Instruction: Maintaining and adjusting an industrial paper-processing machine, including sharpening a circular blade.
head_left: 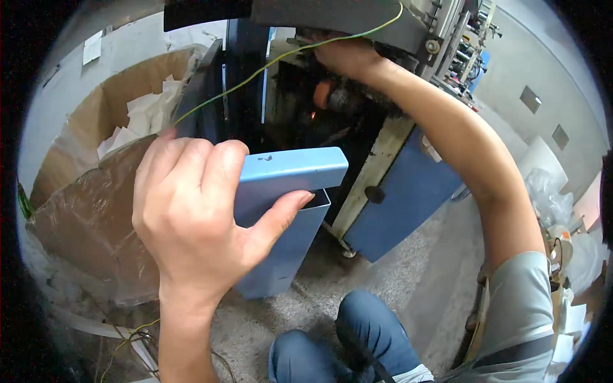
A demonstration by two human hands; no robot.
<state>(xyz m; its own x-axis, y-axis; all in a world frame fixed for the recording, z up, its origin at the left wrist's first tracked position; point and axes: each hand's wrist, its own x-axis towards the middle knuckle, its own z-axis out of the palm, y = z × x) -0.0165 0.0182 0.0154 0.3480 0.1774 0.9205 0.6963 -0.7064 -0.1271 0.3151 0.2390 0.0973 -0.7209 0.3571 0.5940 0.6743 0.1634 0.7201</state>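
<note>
My left hand (191, 204) is wrapped round the top corner of a blue metal cabinet door (290, 167), thumb on the near side and fingers over the far side. The door stands swung out from the machine. My right arm stretches up and across, and my right hand (345, 56) is inside the upper part of the dark cabinet opening (306, 127), under the machine's overhanging edge. Shadow and the machine hide its fingers. A green-yellow wire (281, 56) runs slantwise in front of the opening, close to that hand. An orange-red part (323, 94) shows inside.
At left stands a large cardboard box (96, 121) with white paper scraps, beside brown plastic sheeting (96, 223). A second blue panel (408, 198) is right of the opening. Loose cables (137, 338) lie low at left. Clear plastic bags (549, 198) are piled at far right.
</note>
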